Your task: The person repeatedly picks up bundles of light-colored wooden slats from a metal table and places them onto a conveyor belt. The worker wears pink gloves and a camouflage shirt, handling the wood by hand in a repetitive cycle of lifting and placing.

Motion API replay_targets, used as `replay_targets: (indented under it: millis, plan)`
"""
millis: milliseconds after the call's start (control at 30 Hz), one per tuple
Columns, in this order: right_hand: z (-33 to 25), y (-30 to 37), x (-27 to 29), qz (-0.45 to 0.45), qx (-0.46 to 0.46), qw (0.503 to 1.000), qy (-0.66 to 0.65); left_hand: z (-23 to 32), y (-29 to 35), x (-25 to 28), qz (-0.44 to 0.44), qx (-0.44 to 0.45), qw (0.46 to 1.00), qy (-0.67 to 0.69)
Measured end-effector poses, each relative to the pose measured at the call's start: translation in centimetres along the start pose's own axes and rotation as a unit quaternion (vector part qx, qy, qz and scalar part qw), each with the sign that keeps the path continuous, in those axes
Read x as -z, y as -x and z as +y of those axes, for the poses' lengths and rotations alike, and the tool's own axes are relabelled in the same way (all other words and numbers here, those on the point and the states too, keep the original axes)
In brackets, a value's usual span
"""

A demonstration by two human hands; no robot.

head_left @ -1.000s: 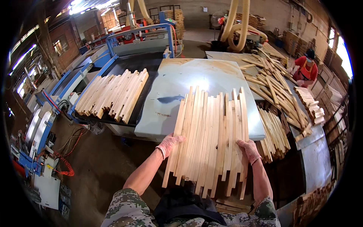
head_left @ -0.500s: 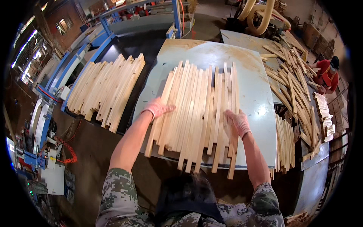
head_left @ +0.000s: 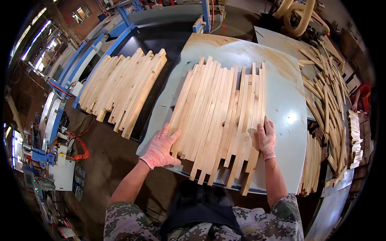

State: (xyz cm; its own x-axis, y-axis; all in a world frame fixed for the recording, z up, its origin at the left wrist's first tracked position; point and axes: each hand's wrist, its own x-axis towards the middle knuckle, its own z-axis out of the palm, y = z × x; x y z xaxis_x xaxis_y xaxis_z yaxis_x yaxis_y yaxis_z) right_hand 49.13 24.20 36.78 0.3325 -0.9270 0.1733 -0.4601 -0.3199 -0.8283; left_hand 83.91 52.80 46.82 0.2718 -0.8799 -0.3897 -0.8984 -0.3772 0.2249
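A side-by-side row of pale wooden strips [head_left: 217, 116] lies on the grey-white tabletop, its near ends uneven and jutting past the table's edge. At the row's near left corner is my left hand [head_left: 161, 148], in a pinkish knitted glove, fingers spread against the outermost strip. My right hand [head_left: 267, 139], gloved alike, rests along the right edge with its fingers extended and its thumb beside the last strip. Neither hand is wrapped round a strip. Narrow gaps show between some strips toward the right.
A second row of strips [head_left: 124, 88] lies on a black belt [head_left: 161, 38] in a blue-framed machine at left. The sheet-topped table [head_left: 287, 92] carries sawdust. Loose sticks [head_left: 327, 92] are heaped at right, near a person in red [head_left: 365, 98]. A stacked bundle [head_left: 310, 164] stands below.
My left hand has shifted nearer me, to the strips' near left corner, its fingers more spread. My right hand has slid outward to the right edge. The left strips' near ends sit farther in.
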Motion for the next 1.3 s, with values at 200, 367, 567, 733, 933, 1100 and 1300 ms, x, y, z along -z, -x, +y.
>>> replay_targets:
  millis: [200,367,567,733,933,1100,1300]
  plan:
    - [0.2,0.1,0.2,-0.001,-0.014,0.999,-0.036,-3.1,-0.3,2.1,0.007,0.028,1.0,-0.006]
    - [0.8,-0.2,0.1,0.018,-0.009,0.999,-0.044,-3.2,-6.4,1.2,0.126,0.038,0.991,0.013]
    - [1.1,-0.1,0.2,0.014,-0.011,0.999,-0.045,-1.7,-15.8,-1.2,0.21,0.159,0.963,-0.061]
    - [2.0,0.1,0.2,0.021,-0.018,0.998,-0.063,-7.9,-17.3,-0.2,0.211,0.233,0.942,-0.116]
    - [1.1,-0.1,-0.2,-0.009,-0.036,0.996,-0.076,-16.4,-17.0,1.7,0.169,0.265,0.944,-0.1]
    - [-0.1,-0.8,0.1,0.028,-0.109,0.99,-0.081,-19.3,-14.9,2.9,0.228,0.149,0.962,0.033]
    - [-16.4,-0.5,-7.0,0.091,-0.006,0.996,-0.015,-37.7,-8.4,3.5,0.341,0.072,0.936,0.055]
